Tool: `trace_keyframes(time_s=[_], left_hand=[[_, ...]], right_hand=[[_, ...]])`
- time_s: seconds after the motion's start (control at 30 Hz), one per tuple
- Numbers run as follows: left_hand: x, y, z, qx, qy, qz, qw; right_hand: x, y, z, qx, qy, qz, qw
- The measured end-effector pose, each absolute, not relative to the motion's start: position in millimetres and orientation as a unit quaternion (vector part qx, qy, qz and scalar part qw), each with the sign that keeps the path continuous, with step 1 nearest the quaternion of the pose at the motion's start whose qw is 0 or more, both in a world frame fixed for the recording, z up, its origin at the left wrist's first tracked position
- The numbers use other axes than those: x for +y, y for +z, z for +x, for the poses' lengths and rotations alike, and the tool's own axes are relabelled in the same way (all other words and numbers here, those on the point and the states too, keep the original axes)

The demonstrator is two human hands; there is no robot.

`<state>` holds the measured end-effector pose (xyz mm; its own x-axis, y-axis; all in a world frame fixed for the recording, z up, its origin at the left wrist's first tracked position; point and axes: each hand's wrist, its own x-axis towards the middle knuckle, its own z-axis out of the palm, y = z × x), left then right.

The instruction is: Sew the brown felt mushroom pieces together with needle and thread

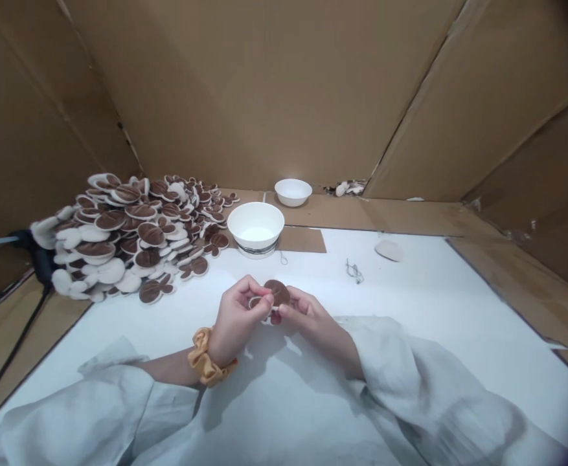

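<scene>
Between both hands is a small brown fabric piece [278, 293] with a pale edge, its shape like a rabbit's head with two rounded ears. My left hand [245, 309], with a yellow scrunchie [208, 360] round the wrist, pinches its left side. The right hand [311, 316] grips the other side, thumb on top. Fingers cover part of the piece. Just beyond the hands stands a white bowl [256, 223] with dark thread wound round its base. A thin loop of thread [284, 258] lies beside that bowl.
A large heap of similar brown and white pieces [140, 226] fills the left side. Behind stands a smaller white bowl [293, 192]. A tangle of thread [354, 272] and a pale flat oval [388, 250] lie to the right. Cardboard walls [274, 90] enclose the white table [439, 304].
</scene>
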<state>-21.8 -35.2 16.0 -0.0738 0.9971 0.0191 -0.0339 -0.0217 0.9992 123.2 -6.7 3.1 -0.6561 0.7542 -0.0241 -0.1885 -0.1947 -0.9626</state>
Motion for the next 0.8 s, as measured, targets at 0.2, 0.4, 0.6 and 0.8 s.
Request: trace_keyframes(time_s=[0.2, 0.4, 0.6, 0.8], left_hand=[[-35.7, 8.4, -20.7, 0.532, 0.512, 0.517, 0.433], [-34.3, 6.6, -15.4, 0.506, 0.517, 0.486, 0.49], [-34.7, 6.1, -17.4, 0.447, 0.526, 0.451, 0.566], [-34.7, 6.0, -38.1, 0.492, 0.495, 0.555, 0.454]], right_hand=[[-8.9, -4.7, 120.0, -0.577, 0.692, -0.294, 0.319], [-6.4, -3.7, 126.0, -0.575, 0.7, -0.291, 0.309], [4.4, -10.8, 127.5, -0.573, 0.744, -0.233, 0.253], [5.1, -19.5, 120.6, -0.582, 0.724, -0.228, 0.292]])
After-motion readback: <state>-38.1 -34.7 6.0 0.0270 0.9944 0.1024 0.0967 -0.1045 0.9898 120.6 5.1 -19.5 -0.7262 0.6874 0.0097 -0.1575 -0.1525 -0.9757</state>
